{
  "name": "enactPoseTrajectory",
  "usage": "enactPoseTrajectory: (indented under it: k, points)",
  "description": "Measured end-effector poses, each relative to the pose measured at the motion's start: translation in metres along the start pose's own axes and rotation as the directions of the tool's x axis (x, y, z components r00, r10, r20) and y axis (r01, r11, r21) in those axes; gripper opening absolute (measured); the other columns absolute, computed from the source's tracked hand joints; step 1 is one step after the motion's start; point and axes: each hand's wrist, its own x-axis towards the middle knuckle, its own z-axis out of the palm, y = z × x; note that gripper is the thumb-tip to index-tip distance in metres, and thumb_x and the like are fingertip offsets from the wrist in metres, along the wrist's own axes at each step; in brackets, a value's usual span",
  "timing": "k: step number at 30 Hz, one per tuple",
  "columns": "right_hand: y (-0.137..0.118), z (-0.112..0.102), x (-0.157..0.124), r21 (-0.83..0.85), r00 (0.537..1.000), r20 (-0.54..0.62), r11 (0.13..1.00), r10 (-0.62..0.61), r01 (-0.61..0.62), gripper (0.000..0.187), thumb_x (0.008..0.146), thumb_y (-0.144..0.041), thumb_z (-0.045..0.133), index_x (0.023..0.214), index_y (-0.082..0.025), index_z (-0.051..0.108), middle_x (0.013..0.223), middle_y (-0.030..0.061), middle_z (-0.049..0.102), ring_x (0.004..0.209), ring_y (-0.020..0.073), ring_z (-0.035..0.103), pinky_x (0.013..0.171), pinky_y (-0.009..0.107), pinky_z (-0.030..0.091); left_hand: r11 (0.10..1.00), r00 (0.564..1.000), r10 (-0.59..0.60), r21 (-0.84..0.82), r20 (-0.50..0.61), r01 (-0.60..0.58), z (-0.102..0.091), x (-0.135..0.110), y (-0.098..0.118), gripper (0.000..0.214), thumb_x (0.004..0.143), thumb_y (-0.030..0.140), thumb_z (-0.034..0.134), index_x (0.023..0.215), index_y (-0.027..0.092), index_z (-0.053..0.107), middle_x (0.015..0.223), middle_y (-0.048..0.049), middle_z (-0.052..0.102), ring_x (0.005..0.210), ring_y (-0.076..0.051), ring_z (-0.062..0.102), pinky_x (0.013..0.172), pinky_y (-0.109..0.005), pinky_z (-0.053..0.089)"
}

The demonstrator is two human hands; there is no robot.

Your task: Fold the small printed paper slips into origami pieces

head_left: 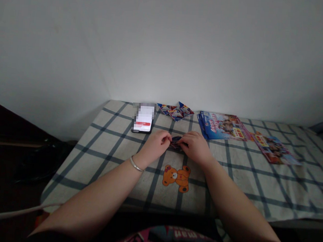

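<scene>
My left hand (156, 144) and my right hand (196, 147) meet over the middle of a checked cloth (105, 139). Both pinch a small, dark, folded piece of printed paper (176, 141) between their fingertips. A silver bangle (136, 164) circles my left wrist. The paper is mostly hidden by my fingers. Just below my hands, an orange teddy bear print (177, 177) shows on the cloth.
A phone (143, 122) with a lit screen lies beyond my left hand. A finished folded paper shape (175, 111) sits at the back by the white wall. Printed leaflets (223, 125) are stacked to the right, with another leaflet (274, 148) further right. A white cable (10, 212) runs at lower left.
</scene>
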Motion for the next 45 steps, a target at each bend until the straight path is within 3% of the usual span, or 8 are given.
enactPoseTrajectory:
  k: [9,13,24,28,32,35,37,45]
  points:
    - [0.009,-0.002,-0.003,0.167,0.998,0.038,0.985,0.048,-0.053,0.020,0.089,-0.026,0.063,0.108,-0.022,0.070,0.102,0.0060,0.074,0.099,0.0219,0.065,0.088,0.035,0.047,1.000,1.000,0.012,-0.010,-0.006,-0.012,-0.001,0.000,-0.001,0.018,0.084,0.008,0.050,0.083,0.020,0.063,0.089,-0.0019,0.067,0.087,-0.017,0.063,0.080,-0.032,0.053]
    - [0.021,0.000,-0.006,0.356,0.992,0.052,0.927,0.111,-0.122,0.044,0.079,-0.029,0.076,0.118,-0.022,0.057,0.098,0.0031,0.073,0.097,0.0206,0.065,0.084,0.034,0.049,1.000,1.000,0.019,-0.001,-0.008,-0.019,-0.002,0.000,-0.001,0.019,0.086,0.008,0.048,0.082,0.020,0.063,0.089,-0.0014,0.068,0.086,-0.017,0.064,0.081,-0.033,0.052]
    - [0.029,-0.002,-0.005,0.279,0.997,0.065,0.959,0.032,-0.049,0.021,0.076,-0.023,0.075,0.089,-0.021,0.059,0.089,0.0017,0.065,0.084,0.0179,0.060,0.074,0.029,0.045,0.998,1.000,-0.011,-0.058,0.002,0.011,0.002,0.000,-0.010,0.024,0.089,0.009,0.043,0.089,0.021,0.063,0.093,-0.0017,0.068,0.087,-0.016,0.065,0.081,-0.032,0.054]
    - [0.026,-0.004,-0.004,0.364,0.999,0.033,0.931,0.004,-0.016,0.014,0.078,-0.020,0.072,0.077,-0.021,0.058,0.084,0.0004,0.064,0.080,0.0161,0.060,0.073,0.027,0.045,0.997,1.000,0.001,-0.072,0.029,0.001,0.001,0.001,-0.011,0.027,0.087,0.007,0.041,0.085,0.020,0.064,0.092,-0.0017,0.067,0.087,-0.016,0.064,0.081,-0.032,0.054]
    - [0.025,-0.001,-0.005,0.497,0.999,-0.036,0.867,-0.015,0.031,0.016,0.079,-0.018,0.071,0.073,-0.021,0.056,0.104,0.0054,0.068,0.098,0.0186,0.064,0.087,0.032,0.048,0.995,0.999,0.019,-0.095,0.032,-0.016,0.000,0.002,-0.007,0.022,0.092,0.014,0.044,0.086,0.020,0.064,0.092,-0.0019,0.067,0.088,-0.016,0.064,0.082,-0.032,0.052]
    - [0.025,0.003,-0.005,0.547,0.999,-0.043,0.837,0.022,0.005,0.018,0.077,-0.022,0.073,0.072,-0.021,0.056,0.124,0.0103,0.066,0.113,0.0230,0.062,0.096,0.039,0.046,0.999,0.999,0.010,-0.037,0.052,-0.008,0.000,0.002,-0.003,0.005,0.088,0.024,0.061,0.087,0.020,0.061,0.090,-0.0014,0.067,0.084,-0.017,0.062,0.077,-0.032,0.050]
    - [0.025,0.005,-0.005,0.571,0.999,-0.025,0.820,0.048,-0.025,0.020,0.076,-0.027,0.075,0.071,-0.021,0.056,0.131,0.0115,0.063,0.116,0.0252,0.062,0.097,0.041,0.046,1.000,0.997,-0.021,0.007,0.079,0.021,0.000,0.001,0.000,0.014,0.081,0.025,0.070,0.085,0.020,0.058,0.086,-0.0004,0.066,0.081,-0.018,0.062,0.074,-0.031,0.048]
    - [0.027,0.014,-0.005,0.654,0.983,0.027,0.741,0.181,-0.155,0.026,0.073,-0.035,0.078,0.072,-0.021,0.056,0.117,0.0095,0.072,0.098,0.0226,0.069,0.085,0.036,0.051,0.995,0.995,-0.068,-0.072,0.074,0.073,0.003,0.000,-0.002,0.020,0.080,0.024,0.072,0.090,0.020,0.055,0.091,-0.0009,0.065,0.082,-0.017,0.061,0.075,-0.032,0.049]
